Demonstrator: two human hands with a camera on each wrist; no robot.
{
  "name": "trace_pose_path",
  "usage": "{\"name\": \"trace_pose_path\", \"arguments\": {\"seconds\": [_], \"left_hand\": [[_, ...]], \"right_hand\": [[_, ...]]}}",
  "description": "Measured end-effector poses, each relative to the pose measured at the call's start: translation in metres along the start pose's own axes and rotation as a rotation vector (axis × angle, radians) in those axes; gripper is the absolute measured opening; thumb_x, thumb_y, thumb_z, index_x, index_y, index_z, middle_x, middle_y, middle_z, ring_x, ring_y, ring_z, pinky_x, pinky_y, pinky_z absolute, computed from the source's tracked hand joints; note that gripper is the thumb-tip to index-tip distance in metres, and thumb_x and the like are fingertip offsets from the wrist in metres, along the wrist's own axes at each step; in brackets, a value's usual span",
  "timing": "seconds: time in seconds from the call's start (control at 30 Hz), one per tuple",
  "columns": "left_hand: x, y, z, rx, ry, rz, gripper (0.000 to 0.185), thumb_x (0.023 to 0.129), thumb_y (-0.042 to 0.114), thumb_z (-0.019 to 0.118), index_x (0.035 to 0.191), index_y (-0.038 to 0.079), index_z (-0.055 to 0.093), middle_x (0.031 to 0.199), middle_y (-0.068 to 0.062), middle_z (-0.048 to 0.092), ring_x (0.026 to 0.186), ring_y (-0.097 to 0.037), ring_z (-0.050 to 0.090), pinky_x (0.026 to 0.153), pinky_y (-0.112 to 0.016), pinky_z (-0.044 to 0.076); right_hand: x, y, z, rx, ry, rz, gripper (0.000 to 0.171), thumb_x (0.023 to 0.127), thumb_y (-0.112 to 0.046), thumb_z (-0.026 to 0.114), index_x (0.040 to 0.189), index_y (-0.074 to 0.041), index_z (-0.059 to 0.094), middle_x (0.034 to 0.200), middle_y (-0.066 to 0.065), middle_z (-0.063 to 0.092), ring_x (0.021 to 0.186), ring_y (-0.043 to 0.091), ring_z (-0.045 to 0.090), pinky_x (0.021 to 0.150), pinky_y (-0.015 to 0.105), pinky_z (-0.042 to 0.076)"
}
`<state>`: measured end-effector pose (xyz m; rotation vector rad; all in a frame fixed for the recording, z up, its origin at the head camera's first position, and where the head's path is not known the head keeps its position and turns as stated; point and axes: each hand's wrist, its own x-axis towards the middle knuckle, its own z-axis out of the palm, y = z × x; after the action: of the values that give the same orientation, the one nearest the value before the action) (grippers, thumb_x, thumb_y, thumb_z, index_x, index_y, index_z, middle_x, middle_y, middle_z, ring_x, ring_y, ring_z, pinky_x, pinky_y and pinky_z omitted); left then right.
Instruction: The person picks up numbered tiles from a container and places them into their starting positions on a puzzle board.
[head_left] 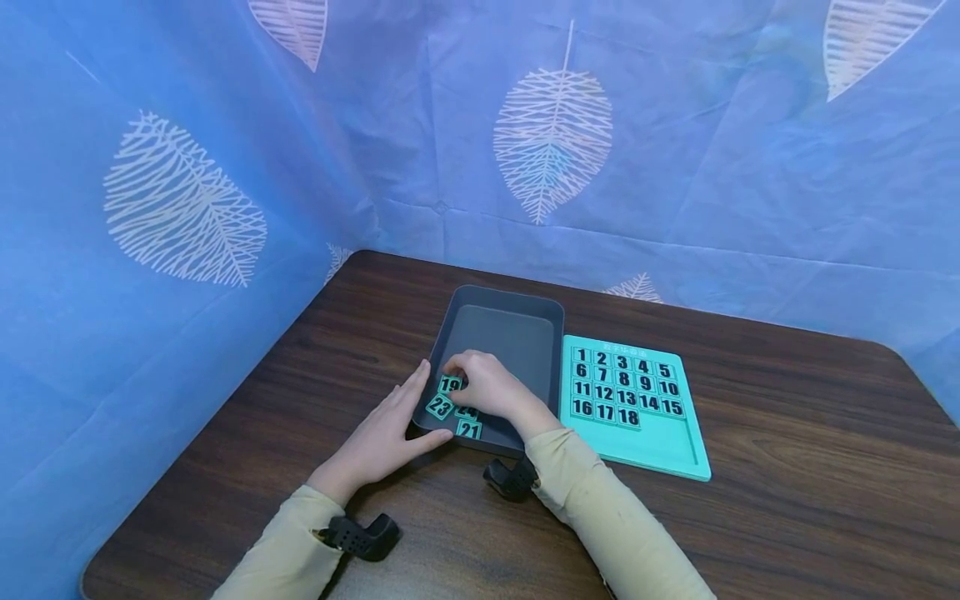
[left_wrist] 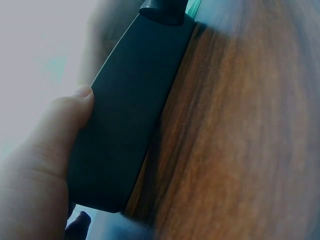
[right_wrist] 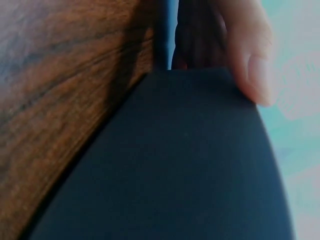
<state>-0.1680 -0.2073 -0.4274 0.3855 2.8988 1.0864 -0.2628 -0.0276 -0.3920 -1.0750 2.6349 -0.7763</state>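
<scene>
Tiles, teal squares with black numbers, in near left corner of tray [head_left: 510,329]: 19 [head_left: 449,384], 23 [head_left: 440,407], 21 [head_left: 469,429] readable, one more mostly hidden under right hand [head_left: 487,387]. Tray dark grey, matte plastic, rounded rectangle, on dark wood-grain table [head_left: 787,467]. Right hand inside tray, fingers curled over 19, tips touching it; pinch or not, cannot tell. Left hand [head_left: 390,433] flat and relaxed against tray's left outer wall, thumb along near corner, gripping nothing. Board [head_left: 660,450] just right of tray, teal, flat, tiles 1 to 18 seated in rows, bottom row blank. Black wrist mounts on both cream sleeves. Blue leaf-print cloth behind.

Left wrist view: blurry. Tray [left_wrist: 125,125] wall seen edge-on, smooth black; thumb [left_wrist: 65,125] pressed to it. Wood grain [left_wrist: 240,140] at right. Tiles not visible.

Right wrist view: very close, blurred. Tray [right_wrist: 175,165] wall fills lower frame; one finger [right_wrist: 252,55] over rim. Teal blur at right, unreadable. Fingertips and tiles hidden.
</scene>
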Motion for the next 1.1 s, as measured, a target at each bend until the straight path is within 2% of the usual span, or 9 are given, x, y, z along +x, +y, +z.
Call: {"name": "trace_pose_path", "arguments": {"seconds": [0.33, 0.63, 0.87, 1.1], "left_hand": [[-0.001, 0.002, 0.000, -0.010, 0.005, -0.022, 0.097, 0.086, 0.060, 0.060, 0.155, 0.020, 0.004, 0.160, -0.002, 0.008, 0.144, -0.026, 0.012, 0.111, -0.057, 0.016], [0.000, 0.002, 0.001, 0.005, 0.004, -0.036, 0.098, 0.086, 0.062, 0.058, 0.155, 0.021, 0.004, 0.160, 0.001, 0.006, 0.144, -0.025, 0.012, 0.112, -0.056, 0.017], [-0.001, 0.002, 0.001, 0.010, 0.011, -0.035, 0.097, 0.086, 0.062, 0.058, 0.155, 0.022, 0.004, 0.160, 0.002, 0.005, 0.144, -0.023, 0.011, 0.113, -0.052, 0.016], [-0.001, 0.001, 0.001, 0.027, 0.020, -0.023, 0.097, 0.086, 0.061, 0.058, 0.155, 0.021, 0.004, 0.160, 0.001, 0.006, 0.144, -0.023, 0.012, 0.113, -0.051, 0.017]], "right_hand": [[-0.014, -0.014, -0.023, 0.085, 0.102, 0.025, 0.034, 0.085, -0.008, 0.070, 0.118, -0.004, 0.064, 0.113, 0.008, 0.062, 0.098, 0.021, 0.058, 0.083, 0.035, 0.051], [-0.043, -0.014, -0.057, 0.070, 0.177, -0.001, 0.038, 0.085, -0.009, 0.072, 0.121, -0.003, 0.063, 0.115, 0.009, 0.061, 0.101, 0.024, 0.057, 0.086, 0.037, 0.050], [-0.067, 0.001, -0.075, 0.016, 0.187, 0.025, 0.038, 0.085, -0.007, 0.070, 0.122, 0.000, 0.062, 0.116, 0.011, 0.060, 0.102, 0.027, 0.056, 0.086, 0.041, 0.050], [-0.097, 0.032, -0.090, -0.058, 0.174, 0.096, 0.038, 0.085, -0.004, 0.069, 0.122, 0.002, 0.061, 0.116, 0.015, 0.060, 0.101, 0.030, 0.057, 0.081, 0.043, 0.051]]}}
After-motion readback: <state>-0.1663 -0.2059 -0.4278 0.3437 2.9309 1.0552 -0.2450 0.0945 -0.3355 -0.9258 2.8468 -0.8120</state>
